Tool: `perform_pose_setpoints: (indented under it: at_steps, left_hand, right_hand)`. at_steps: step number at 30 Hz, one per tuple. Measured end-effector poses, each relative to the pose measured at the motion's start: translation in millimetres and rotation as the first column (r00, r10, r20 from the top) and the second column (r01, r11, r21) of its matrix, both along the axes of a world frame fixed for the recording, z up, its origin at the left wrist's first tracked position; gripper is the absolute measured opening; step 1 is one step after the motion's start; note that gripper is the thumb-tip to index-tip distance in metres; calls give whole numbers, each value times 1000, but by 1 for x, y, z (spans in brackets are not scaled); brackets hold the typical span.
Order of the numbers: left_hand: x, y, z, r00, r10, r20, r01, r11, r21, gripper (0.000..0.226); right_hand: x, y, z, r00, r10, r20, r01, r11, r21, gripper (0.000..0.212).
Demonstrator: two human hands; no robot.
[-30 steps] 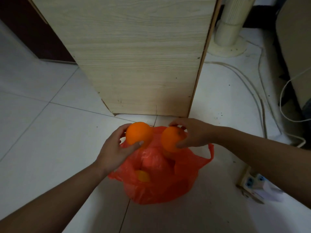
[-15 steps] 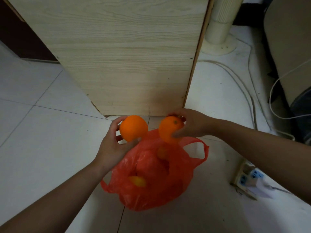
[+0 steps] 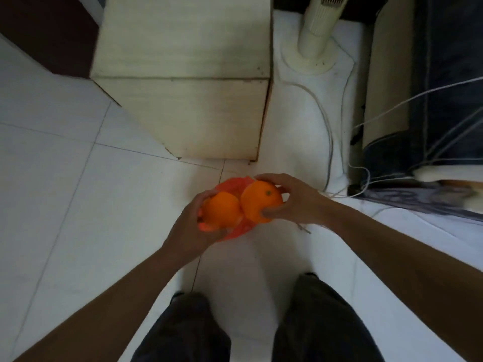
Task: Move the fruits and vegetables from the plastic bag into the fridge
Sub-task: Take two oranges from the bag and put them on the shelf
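Note:
My left hand (image 3: pixel 190 231) grips one orange (image 3: pixel 222 210) from below and the left. My right hand (image 3: pixel 298 202) grips a second orange (image 3: pixel 261 202), stem end up, with fingers curled over its far side and thumb on its near side. The two oranges touch each other. Under and behind them shows the red plastic bag (image 3: pixel 232 185) on the white floor, mostly hidden by the fruit and hands. Just beyond the bag stands the wood-grain fridge (image 3: pixel 188 100), its front closed.
A white fan base (image 3: pixel 311 61) stands right of the fridge, with cables (image 3: pixel 329 131) trailing over the floor. Dark furniture (image 3: pixel 431 100) fills the right side. My two legs in dark trousers (image 3: pixel 313 322) are at the bottom of the view. White floor tiles (image 3: pixel 65 192) stretch to the left.
Both hands lifted the oranges higher above the bag and brought them together until they touch. My view rose and tilted down, so the fridge top and my legs now show.

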State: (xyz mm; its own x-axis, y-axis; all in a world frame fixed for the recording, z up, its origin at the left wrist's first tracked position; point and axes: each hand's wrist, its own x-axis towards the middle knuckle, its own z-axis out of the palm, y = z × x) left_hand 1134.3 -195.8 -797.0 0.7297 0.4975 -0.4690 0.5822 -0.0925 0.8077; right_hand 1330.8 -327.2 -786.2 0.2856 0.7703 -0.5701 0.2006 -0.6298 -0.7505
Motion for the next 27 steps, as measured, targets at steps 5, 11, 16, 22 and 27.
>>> perform_pose_setpoints:
  at_steps: [5, 11, 16, 22, 27]
  left_hand:
    - [1, -39, 167, 999, 43, -30, -42, 999, 28, 73]
    - [9, -77, 310, 967, 248, 54, -251, 966, 55, 70]
    - [-3, -83, 367, 940, 321, 114, -340, 906, 251, 74]
    - [-36, -77, 423, 933, 300, 201, -359, 829, 429, 78]
    - [-82, -72, 437, 894, 392, 218, -448, 808, 383, 77]
  right_hand:
    - [-2, -33, 169, 988, -131, -84, 135, 989, 53, 70]
    - [-6, -79, 309, 964, -230, -131, 250, 955, 162, 52]
    - [-11, -90, 357, 943, -232, -239, 270, 952, 141, 45]
    - [-25, -71, 394, 954, -177, -243, 217, 965, 149, 44]
    - [-59, -39, 418, 987, -96, -126, 121, 971, 208, 46]
